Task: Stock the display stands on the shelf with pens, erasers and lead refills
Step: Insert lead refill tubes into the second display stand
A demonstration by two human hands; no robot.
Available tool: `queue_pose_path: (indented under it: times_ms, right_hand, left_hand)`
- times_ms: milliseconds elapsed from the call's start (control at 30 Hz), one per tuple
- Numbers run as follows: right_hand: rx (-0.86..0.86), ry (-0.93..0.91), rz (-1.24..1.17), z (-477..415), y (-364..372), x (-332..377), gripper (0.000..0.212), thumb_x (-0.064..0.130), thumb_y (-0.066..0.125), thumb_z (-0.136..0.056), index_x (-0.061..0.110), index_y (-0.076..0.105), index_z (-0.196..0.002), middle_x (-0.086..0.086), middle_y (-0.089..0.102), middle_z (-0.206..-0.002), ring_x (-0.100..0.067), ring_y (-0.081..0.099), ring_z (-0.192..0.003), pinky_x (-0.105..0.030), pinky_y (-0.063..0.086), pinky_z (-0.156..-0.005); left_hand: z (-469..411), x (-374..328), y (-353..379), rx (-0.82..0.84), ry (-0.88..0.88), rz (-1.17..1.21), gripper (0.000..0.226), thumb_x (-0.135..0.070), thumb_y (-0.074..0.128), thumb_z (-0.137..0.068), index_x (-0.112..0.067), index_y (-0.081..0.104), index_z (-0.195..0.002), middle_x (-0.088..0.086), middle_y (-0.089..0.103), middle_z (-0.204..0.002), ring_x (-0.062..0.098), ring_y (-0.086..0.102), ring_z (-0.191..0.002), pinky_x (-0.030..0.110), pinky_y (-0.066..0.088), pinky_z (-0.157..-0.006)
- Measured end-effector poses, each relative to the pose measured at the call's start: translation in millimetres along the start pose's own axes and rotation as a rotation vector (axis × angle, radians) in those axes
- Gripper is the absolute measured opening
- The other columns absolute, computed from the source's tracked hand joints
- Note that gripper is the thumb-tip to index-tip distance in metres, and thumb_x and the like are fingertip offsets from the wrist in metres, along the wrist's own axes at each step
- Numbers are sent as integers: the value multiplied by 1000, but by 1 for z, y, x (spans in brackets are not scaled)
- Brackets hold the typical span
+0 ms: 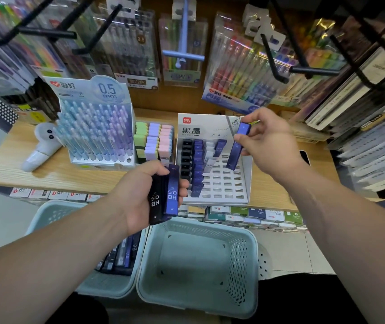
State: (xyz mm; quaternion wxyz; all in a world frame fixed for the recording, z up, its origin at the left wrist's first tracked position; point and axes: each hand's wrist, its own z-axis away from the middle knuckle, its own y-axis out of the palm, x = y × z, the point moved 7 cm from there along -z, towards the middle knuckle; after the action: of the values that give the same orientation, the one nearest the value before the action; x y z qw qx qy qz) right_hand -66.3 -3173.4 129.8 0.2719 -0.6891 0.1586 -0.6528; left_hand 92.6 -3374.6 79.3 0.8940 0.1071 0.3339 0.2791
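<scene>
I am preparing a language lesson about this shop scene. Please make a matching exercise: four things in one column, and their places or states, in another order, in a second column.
Things
1. right hand
2. left hand
3. erasers
4. left basket

Places or states
a. between the pen stand and the lead refill stand
b. below the shelf, with loose refill cases inside
c. pinches one blue refill case above the lead refill stand
d. grips a bundle of black and blue refill cases

Pairs: 1-c; 2-d; 3-a; 4-b
</scene>
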Motion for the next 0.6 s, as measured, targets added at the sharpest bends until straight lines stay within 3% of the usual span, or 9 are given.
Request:
queue_pose_path:
  times_ms: [67,167,400,600]
  right_hand:
    - [-11,-1,36,-3,3,-10,33,8,78,-85,35,60,-84,-12,67,-83,-32,69,-76,-51,60,-73]
    - [-7,-17,127,-6,9,-17,26,9,76,-86,32,63,-87,-3,66,-82,-22,64,-77,-44,58,-81]
    - [29,-88,233,-10,23,-12,22,8,75,-87,26,64,-84,10,63,-79,-17,65,-76,-34,57,-80]
    - [45,-157,328,-8,30,-7,14,8,78,-84,19,75,-93,7,62,-83,-19,63,-80,-37,56,-82]
  left_hand:
    - [0,0,1,-1,4,-13,28,-14,46,-91,1,66,-105,18,72,-91,25,66,-65,32,57,-63]
    - [-1,0,-1,-10,6,-46,27,-13,47,-92,1,67,-104,18,73,-94,25,67,-67,37,55,-69]
    - [-1,-1,-9,-39,-4,-54,30,-16,48,-90,2,66,-105,18,73,-93,26,67,-70,38,54,-70]
    - [3,-4,-9,-53,7,-35,30,-17,48,-93,2,67,-107,18,74,-93,26,68,-69,37,56,-71]
